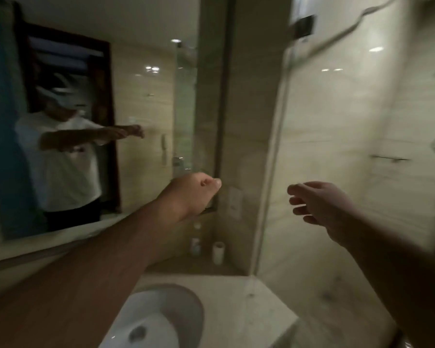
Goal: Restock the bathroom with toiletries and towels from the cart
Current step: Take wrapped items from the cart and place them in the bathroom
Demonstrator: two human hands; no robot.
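Two hands reach above the sink point(186, 301): left hand point(194, 192) clenched in a fist, right hand point(319, 204) relaxed, holding nothing; small bottles point(195, 244) stand behind.

Pale stone counter point(246, 312), white sink point(161, 320) set in it, small toiletry bottles point(218, 252) in back corner

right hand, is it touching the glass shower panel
Cannot tell. In the head view the right hand, open and empty, overlaps the glass shower panel, but motion blur and the single angle hide any contact or gap.
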